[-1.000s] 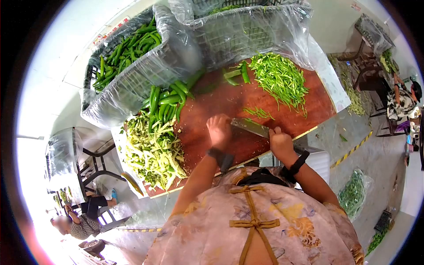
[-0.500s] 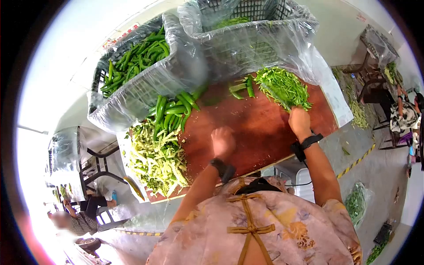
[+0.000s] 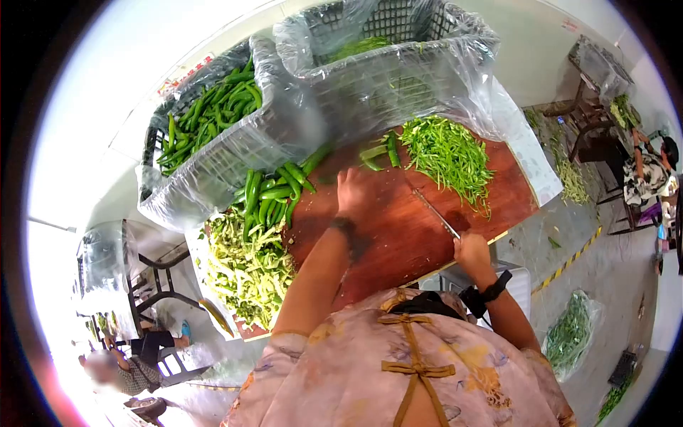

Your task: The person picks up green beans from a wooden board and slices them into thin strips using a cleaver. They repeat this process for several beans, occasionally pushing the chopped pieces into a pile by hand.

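Closed around the handle of a knife [image 3: 435, 213], my right hand [image 3: 472, 255] is near the front edge of the red-brown board [image 3: 384, 245]. The blade slants up and left, below a heap of shredded green peppers [image 3: 449, 158]. My left hand [image 3: 356, 191] hangs over the board's middle, blurred, so its fingers cannot be read. Whole green peppers [image 3: 274, 193] lie to its left, above a pile of pale pepper cores and scraps [image 3: 249, 270]. A few pepper pieces [image 3: 391, 150] rest beside the shredded heap.
Behind the board stand two plastic-lined crates, one with whole peppers [image 3: 213, 107], the other [image 3: 398, 71] with some shredded green. A bag of greens [image 3: 571, 331] is on the floor at right. One person [image 3: 131, 370] sits at lower left, another [image 3: 651, 167] at far right.
My right hand and the knife have moved down toward me, off the shredded heap. My left hand has moved up, toward the pepper pieces at the back of the board.
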`<state>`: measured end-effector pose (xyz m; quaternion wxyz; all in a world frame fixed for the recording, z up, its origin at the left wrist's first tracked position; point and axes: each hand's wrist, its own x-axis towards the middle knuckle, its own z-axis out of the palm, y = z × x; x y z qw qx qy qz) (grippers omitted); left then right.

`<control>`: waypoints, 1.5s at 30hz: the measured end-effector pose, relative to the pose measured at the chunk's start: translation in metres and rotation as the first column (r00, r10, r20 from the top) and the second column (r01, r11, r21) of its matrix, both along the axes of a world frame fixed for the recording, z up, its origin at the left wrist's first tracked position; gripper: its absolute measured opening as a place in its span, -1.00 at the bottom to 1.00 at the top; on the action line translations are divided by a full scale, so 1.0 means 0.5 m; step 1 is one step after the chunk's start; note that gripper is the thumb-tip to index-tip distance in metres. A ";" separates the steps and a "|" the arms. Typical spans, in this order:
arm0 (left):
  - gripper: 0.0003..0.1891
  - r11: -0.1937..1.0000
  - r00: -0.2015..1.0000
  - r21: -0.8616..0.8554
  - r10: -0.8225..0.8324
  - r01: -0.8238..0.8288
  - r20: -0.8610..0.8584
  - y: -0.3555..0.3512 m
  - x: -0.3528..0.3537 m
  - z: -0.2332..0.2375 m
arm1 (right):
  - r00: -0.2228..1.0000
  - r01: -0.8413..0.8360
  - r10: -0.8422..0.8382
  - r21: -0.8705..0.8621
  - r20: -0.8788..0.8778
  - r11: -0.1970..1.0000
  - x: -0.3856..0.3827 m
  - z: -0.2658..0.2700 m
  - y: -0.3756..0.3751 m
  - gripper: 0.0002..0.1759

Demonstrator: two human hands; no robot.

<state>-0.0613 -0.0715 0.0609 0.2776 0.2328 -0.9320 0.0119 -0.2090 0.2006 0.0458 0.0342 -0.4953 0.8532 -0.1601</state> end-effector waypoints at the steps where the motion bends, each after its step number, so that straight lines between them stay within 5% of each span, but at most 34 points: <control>1: -0.65 0.994 0.998 -0.097 -0.046 0.051 0.052 -0.012 -0.010 0.001 | 1.000 0.007 -0.009 0.081 0.024 0.997 0.008 0.002 0.011 -0.75; 2: -0.66 0.995 0.966 -0.098 0.047 -0.022 0.255 -0.015 -0.023 -0.001 | 0.999 0.012 -0.020 0.161 0.047 0.987 0.014 0.004 0.017 -0.76; 8: -0.67 0.998 0.864 -0.061 0.059 -0.033 0.499 -0.057 -0.059 -0.068 | 0.992 0.098 -0.106 0.106 0.072 0.990 0.027 -0.009 0.033 -0.79; 12: -0.82 0.996 0.950 0.027 -0.086 0.081 0.299 -0.026 -0.069 -0.066 | 0.990 0.113 -0.124 0.140 0.072 0.984 0.029 -0.001 0.025 -0.81; 14: -0.82 0.920 0.849 0.349 -0.035 -0.180 0.528 0.010 -0.073 -0.067 | 0.993 0.096 -0.104 0.113 0.061 0.989 0.031 0.008 0.021 -0.82; 15: -0.82 0.919 0.847 0.349 -0.033 -0.183 0.531 0.019 -0.070 -0.079 | 0.993 0.094 -0.102 0.114 0.064 0.989 0.031 0.006 0.018 -0.82; 17: -0.80 0.873 0.987 0.481 -0.134 0.077 0.085 0.028 -0.063 -0.103 | 0.995 0.071 -0.078 0.119 0.055 0.990 0.024 -0.002 0.015 -0.81; 20: -0.78 0.898 0.957 0.440 -0.108 -0.022 0.269 0.026 -0.039 -0.085 | 0.995 0.095 -0.098 0.104 0.021 0.990 0.017 -0.020 0.013 -0.81; 24: -0.77 0.937 0.975 0.347 -0.047 -0.031 0.215 0.038 -0.004 -0.034 | 0.994 0.106 -0.110 0.108 0.029 0.988 0.021 -0.015 0.010 -0.81; 26: -0.77 0.880 0.908 0.438 -0.018 -0.185 0.419 0.045 -0.002 -0.029 | 0.992 0.113 -0.119 0.125 0.040 0.986 0.022 -0.017 0.012 -0.80; 27: -0.77 0.879 0.907 0.439 -0.016 -0.188 0.420 0.049 -0.002 -0.042 | 0.992 0.111 -0.117 0.126 0.041 0.986 0.023 -0.019 0.013 -0.80; 29: -0.77 0.714 0.965 0.699 -0.206 0.034 0.163 0.052 -0.003 -0.067 | 0.994 0.098 -0.103 0.142 0.027 0.985 0.022 -0.022 0.012 -0.80; 32: -0.77 0.876 0.940 0.474 -0.082 -0.091 0.332 0.053 -0.002 -0.072 | 0.996 0.091 -0.091 0.113 -0.005 0.989 0.025 -0.019 0.016 -0.80; 35: -0.77 0.873 0.875 0.441 -0.035 -0.208 0.484 0.047 0.020 -0.045 | 0.993 0.107 -0.114 0.136 0.039 0.985 0.026 -0.011 0.013 -0.80; 39: -0.80 0.806 0.871 0.563 -0.133 -0.183 0.473 0.080 0.043 -0.025 | 0.994 0.103 -0.106 0.114 0.023 0.988 0.028 -0.017 0.013 -0.81; 40: -0.82 0.326 0.956 0.933 -0.192 -0.153 0.223 0.088 0.037 -0.041 | 0.993 0.106 -0.110 0.108 0.033 0.989 0.029 -0.015 0.014 -0.81; 41: -0.83 -0.262 0.996 0.965 -0.092 -0.001 -0.024 0.095 0.031 -0.057 | 0.992 0.110 -0.115 0.101 0.044 0.989 0.030 -0.013 0.015 -0.82; 42: -0.83 -0.263 0.995 0.965 -0.092 -0.002 -0.023 0.109 0.027 -0.058 | 0.992 0.111 -0.115 0.102 0.044 0.989 0.030 -0.010 0.015 -0.82; 43: -0.86 0.248 0.995 0.967 -0.085 0.062 -0.042 0.124 0.026 -0.058 | 0.993 0.107 -0.111 0.107 0.035 0.989 0.030 -0.006 0.014 -0.83; 44: -0.88 0.693 0.994 0.714 -0.088 0.104 -0.060 0.133 0.026 -0.058 | 0.994 0.103 -0.106 0.112 0.028 0.988 0.030 -0.005 0.013 -0.83; 45: -0.88 0.692 0.994 0.714 -0.088 0.104 -0.060 0.128 0.030 -0.059 | 0.994 0.103 -0.107 0.113 0.028 0.988 0.028 -0.007 0.013 -0.83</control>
